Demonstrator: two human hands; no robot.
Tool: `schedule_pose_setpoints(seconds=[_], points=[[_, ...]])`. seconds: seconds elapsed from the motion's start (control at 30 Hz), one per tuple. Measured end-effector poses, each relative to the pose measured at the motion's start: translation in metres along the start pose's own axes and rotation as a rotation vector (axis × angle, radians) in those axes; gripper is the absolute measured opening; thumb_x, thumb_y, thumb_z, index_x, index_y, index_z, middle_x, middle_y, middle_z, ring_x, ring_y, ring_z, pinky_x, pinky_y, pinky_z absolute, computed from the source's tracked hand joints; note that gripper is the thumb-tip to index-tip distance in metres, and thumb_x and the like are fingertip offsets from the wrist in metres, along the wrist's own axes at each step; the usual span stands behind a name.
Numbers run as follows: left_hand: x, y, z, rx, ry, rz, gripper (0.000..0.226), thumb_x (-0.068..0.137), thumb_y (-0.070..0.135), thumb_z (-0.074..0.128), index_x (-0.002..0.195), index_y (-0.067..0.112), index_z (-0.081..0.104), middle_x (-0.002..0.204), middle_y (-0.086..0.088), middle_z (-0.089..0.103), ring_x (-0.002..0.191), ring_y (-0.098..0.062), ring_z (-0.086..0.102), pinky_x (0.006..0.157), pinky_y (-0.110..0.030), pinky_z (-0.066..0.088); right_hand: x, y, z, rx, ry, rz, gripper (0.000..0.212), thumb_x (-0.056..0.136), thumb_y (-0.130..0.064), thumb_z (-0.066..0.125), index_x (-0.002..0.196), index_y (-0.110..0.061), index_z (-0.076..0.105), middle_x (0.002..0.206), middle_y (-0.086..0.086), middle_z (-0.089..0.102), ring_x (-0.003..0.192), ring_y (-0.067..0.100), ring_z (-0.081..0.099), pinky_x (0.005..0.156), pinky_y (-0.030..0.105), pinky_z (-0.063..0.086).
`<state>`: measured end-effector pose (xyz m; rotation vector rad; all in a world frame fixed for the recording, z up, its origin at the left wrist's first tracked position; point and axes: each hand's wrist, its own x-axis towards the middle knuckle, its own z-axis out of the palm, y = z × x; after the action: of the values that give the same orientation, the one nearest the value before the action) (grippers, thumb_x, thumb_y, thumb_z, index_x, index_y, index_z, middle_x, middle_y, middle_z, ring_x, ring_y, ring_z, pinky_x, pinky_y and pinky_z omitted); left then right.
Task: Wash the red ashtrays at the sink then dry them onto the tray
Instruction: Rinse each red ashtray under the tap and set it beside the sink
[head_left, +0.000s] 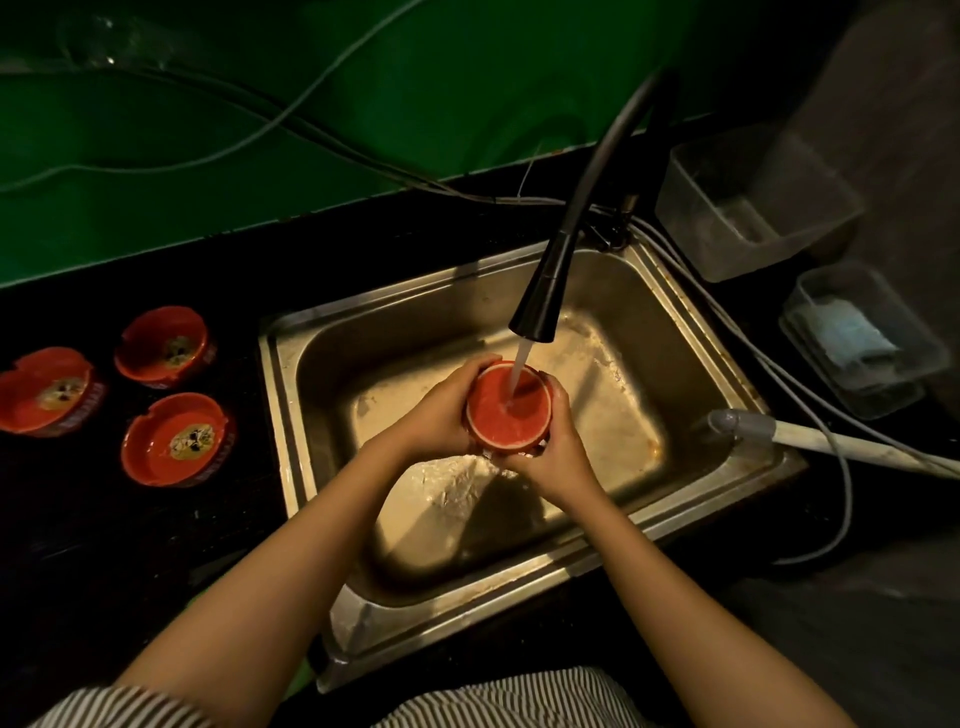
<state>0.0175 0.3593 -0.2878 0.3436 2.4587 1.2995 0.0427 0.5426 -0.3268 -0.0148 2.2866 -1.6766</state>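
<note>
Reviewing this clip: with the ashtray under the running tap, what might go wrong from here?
1. The ashtray is wet and held over the sink by the left hand and right hand; it may slip and drop.
2. The water stream lands on its flat face, so it could splash out.
3. The three dirty ashtrays hold residue; handling them may scatter it on the counter.

You have three ashtrays (176, 439) on the desk (104, 519) left of the sink (291, 415), two tubs (753, 208) right.
</note>
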Motion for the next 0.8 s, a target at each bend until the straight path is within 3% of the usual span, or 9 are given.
schedule_pose_setpoints(seconds=[0.13,0.23,0.4,0.6,0.7,0.8], points=[[0.003,0.001,-0.01,0.045,-0.075,-0.116,0.107,0.057,0.006,0.091,0.145,0.017,0.031,0.136,0.001,0.045,0.12,-0.01,0.044,0.097,-0.024,0.039,0.007,0.0,-0.01,0.07,-0.169,0.121,0.114,0.055,-0.012,0.093,0.145,-0.032,0.025,0.139,-0.006,0.044,0.127,0.011,0.045,0.103,0.032,0.043],[0.004,-0.001,-0.013,-0.047,-0.122,-0.245,0.106,0.052,0.003,0.092,0.141,0.017,0.036,0.132,0.0,0.051,0.121,-0.017,0.05,0.098,-0.032,0.048,0.012,-0.005,-0.021,0.146,-0.311,0.234,0.104,0.055,-0.005,0.091,0.139,-0.026,0.033,0.134,-0.001,0.05,0.123,0.016,0.051,0.102,0.034,0.046],[0.0,-0.001,-0.009,-0.351,-0.217,-0.391,0.09,0.061,-0.015,0.081,0.134,0.018,0.039,0.118,0.001,0.053,0.103,-0.014,0.058,0.075,-0.022,0.058,0.024,-0.018,-0.039,0.009,-0.418,0.294,0.097,0.052,-0.014,0.094,0.133,-0.025,0.042,0.126,-0.003,0.058,0.118,0.016,0.056,0.102,0.038,0.047],[-0.006,-0.008,0.009,-0.578,-0.217,-0.421,0.099,0.063,-0.021,0.075,0.14,0.024,0.033,0.132,-0.005,0.047,0.116,-0.019,0.054,0.085,-0.031,0.058,0.024,-0.039,-0.05,-0.31,-0.392,0.163,0.107,0.047,-0.034,0.096,0.137,-0.026,0.038,0.128,-0.009,0.054,0.116,0.011,0.054,0.099,0.031,0.048],[-0.008,-0.011,0.021,-0.563,-0.154,-0.379,0.102,0.06,-0.02,0.078,0.137,0.03,0.033,0.132,-0.001,0.044,0.119,-0.019,0.05,0.09,-0.037,0.057,0.017,-0.044,-0.047,-0.439,-0.324,0.053,0.108,0.049,-0.033,0.095,0.137,-0.025,0.034,0.127,-0.008,0.051,0.114,0.01,0.051,0.096,0.029,0.048],[-0.01,-0.014,0.027,-0.468,-0.086,-0.293,0.106,0.057,-0.01,0.084,0.14,0.03,0.032,0.134,0.003,0.044,0.123,-0.015,0.048,0.092,-0.03,0.054,0.009,-0.041,-0.041,-0.486,-0.242,-0.048,0.103,0.05,-0.032,0.095,0.132,-0.03,0.033,0.127,-0.008,0.05,0.114,0.009,0.05,0.091,0.022,0.044]])
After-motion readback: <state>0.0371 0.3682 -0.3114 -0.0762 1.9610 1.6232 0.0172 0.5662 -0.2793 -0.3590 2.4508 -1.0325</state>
